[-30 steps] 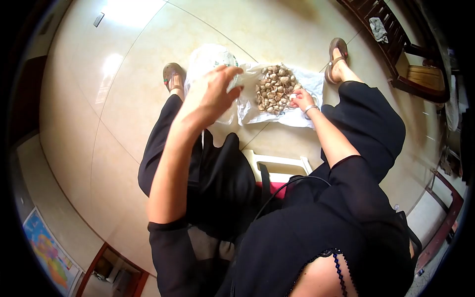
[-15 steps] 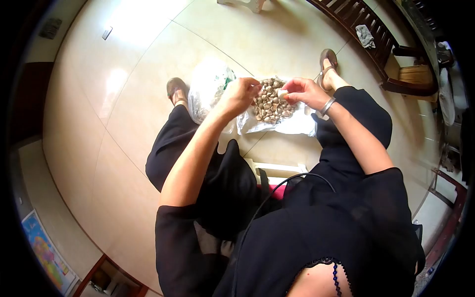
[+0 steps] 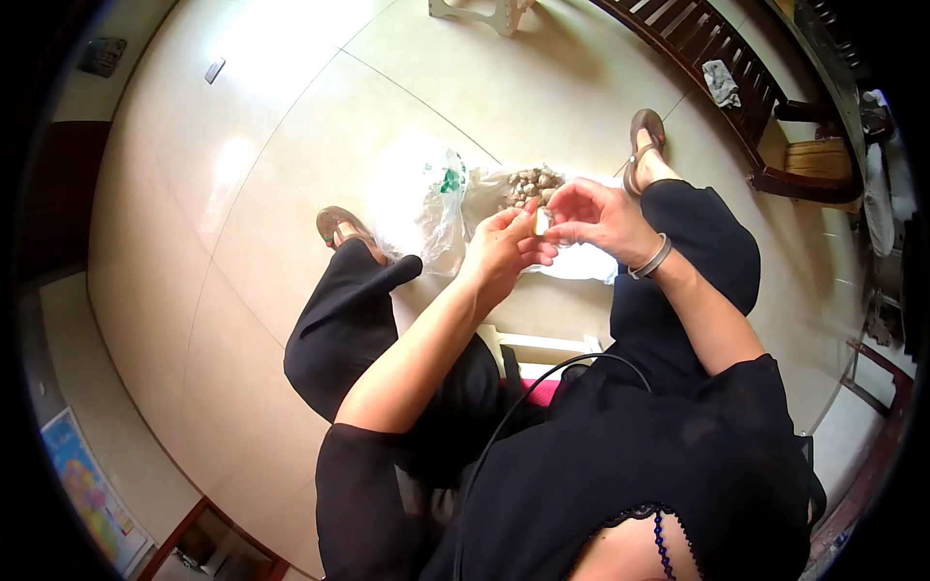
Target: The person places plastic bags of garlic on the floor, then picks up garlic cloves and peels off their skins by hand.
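Observation:
A small white piece (image 3: 542, 223) is pinched between my two hands, above the near side of a pile of small brown bulbs (image 3: 529, 184). My left hand (image 3: 502, 247) has its thumb and finger closed on the piece from the left. From the right, the fingertips of my right hand (image 3: 603, 221) close on it too. The pile lies on a white plastic sheet (image 3: 586, 263) on the floor, partly hidden by my hands. Left of it stands a clear and white plastic bag (image 3: 418, 208) with green print.
My feet in brown shoes are on both sides of the bag and sheet. A light stool (image 3: 538, 344) is between my legs. Another stool (image 3: 499, 14) stands at the top, and a dark wooden bench (image 3: 712, 58) with a cloth (image 3: 721, 83) at the upper right.
My left hand has come down from above the bag to meet my right hand. My right hand has lifted the white piece off the pile and brought it nearer to me.

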